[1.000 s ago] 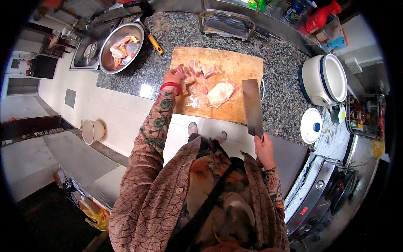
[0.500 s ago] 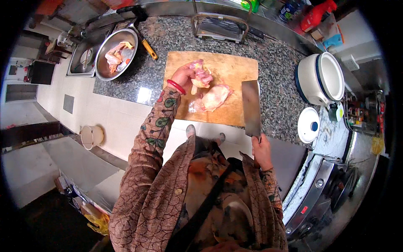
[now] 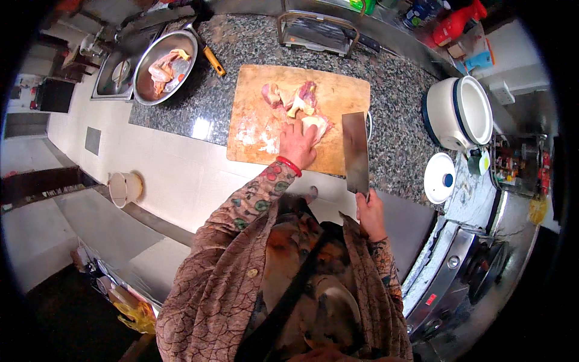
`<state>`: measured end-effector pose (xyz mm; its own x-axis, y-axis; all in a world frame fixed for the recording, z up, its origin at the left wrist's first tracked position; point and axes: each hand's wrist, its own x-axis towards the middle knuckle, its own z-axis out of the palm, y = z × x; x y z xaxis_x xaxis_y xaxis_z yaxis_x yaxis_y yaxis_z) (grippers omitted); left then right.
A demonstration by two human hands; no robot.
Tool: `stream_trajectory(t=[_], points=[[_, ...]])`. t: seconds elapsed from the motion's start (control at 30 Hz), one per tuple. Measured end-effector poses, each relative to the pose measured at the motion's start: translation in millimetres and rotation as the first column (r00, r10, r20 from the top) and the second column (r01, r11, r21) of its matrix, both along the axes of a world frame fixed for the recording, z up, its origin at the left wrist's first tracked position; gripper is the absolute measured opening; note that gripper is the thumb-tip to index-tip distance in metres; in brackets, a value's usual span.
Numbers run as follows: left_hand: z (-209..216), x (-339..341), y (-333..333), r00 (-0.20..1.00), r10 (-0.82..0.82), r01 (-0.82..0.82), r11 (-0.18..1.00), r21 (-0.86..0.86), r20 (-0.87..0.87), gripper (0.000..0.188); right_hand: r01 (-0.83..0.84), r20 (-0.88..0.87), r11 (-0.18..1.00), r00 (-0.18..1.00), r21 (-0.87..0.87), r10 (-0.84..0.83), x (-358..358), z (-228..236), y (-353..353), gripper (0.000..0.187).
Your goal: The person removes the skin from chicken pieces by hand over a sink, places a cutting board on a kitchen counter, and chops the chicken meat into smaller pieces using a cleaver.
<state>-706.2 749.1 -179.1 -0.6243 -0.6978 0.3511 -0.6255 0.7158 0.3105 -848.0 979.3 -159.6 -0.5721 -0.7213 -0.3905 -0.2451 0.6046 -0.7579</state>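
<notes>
On the wooden cutting board (image 3: 253,130), my left hand (image 3: 297,146) has its fingers closed on the near edge of a pale, skin-covered chicken piece (image 3: 320,125). Part of that piece is hidden under the fingers. Just beyond it lie two pinkish raw chicken pieces, a smaller chunk (image 3: 271,95) on the left and a larger meaty piece (image 3: 304,98) on the right. My right hand (image 3: 370,212) grips a cleaver (image 3: 356,151) by its handle. Its broad blade points away from me over the board's right side, apart from the meat.
A metal pan (image 3: 140,84) with more raw chicken stands at the back left, beside a yellow-handled tool (image 3: 214,61). A knife rack (image 3: 319,33) is behind the board. To the right are a white pot (image 3: 443,114), its lid (image 3: 439,178) and a stove (image 3: 449,271).
The chicken piece that my left hand held up now lies on the board with a smaller chunk beside it. My left hand has come down and nearer, onto the pale piece. The cleaver has barely moved.
</notes>
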Motion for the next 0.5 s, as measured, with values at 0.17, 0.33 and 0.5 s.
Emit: stream_trajectory(t=[0.17, 0.33, 0.5], points=[[-20.1, 1.8, -24.5, 0.919, 0.143, 0.006, 0.926, 0.377, -0.367, 0.030, -0.040, 0.037, 0.999, 0.999, 0.002, 0.040, 4.7, 15.1, -6.4, 0.016], [-30.1, 52.0, -48.6, 0.800, 0.421, 0.152, 0.549, 0.822, -0.428, 0.027, -0.105, 0.024, 0.993, 0.994, 0.054, 0.104, 7.5, 16.5, -7.7, 0.022], [-1.0, 96.4, -43.7, 0.971, 0.090, -0.050, 0.983, 0.177, -0.223, 0.037, -0.199, 0.043, 0.978, 0.980, 0.058, 0.197, 22.6, 24.4, -26.5, 0.023]])
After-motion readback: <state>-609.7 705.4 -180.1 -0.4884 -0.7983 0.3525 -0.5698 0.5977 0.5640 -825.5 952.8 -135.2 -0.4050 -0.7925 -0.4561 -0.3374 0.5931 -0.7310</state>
